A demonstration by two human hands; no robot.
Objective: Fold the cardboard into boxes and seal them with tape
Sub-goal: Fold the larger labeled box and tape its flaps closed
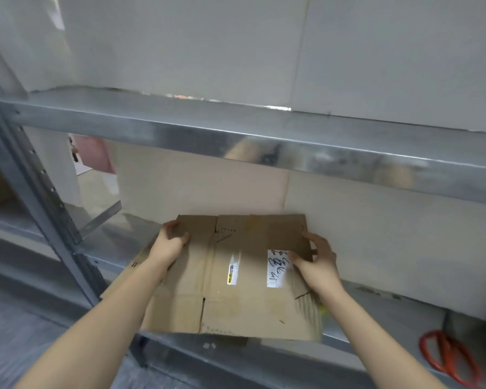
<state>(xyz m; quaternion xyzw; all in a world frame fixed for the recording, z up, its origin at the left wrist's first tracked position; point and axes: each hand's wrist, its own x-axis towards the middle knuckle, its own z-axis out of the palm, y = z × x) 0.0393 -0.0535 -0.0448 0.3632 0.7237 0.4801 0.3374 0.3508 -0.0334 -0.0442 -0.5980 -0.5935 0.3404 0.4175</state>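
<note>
A flattened brown cardboard box [230,301] lies on the metal shelf [382,304], bearing two white labels with writing. Its far flaps [247,231] are folded up and toward me. My left hand [170,242] grips the left end of that raised flap, fingers over its edge. My right hand [317,262] holds the right end of the flap, thumb on top and fingers curled behind. No tape is visible.
Orange-handled scissors [446,357] lie on the shelf at the lower right. A second metal shelf [236,133] hangs overhead. A grey upright post [40,186] stands at left. Large cardboard sheets [376,220] line the back.
</note>
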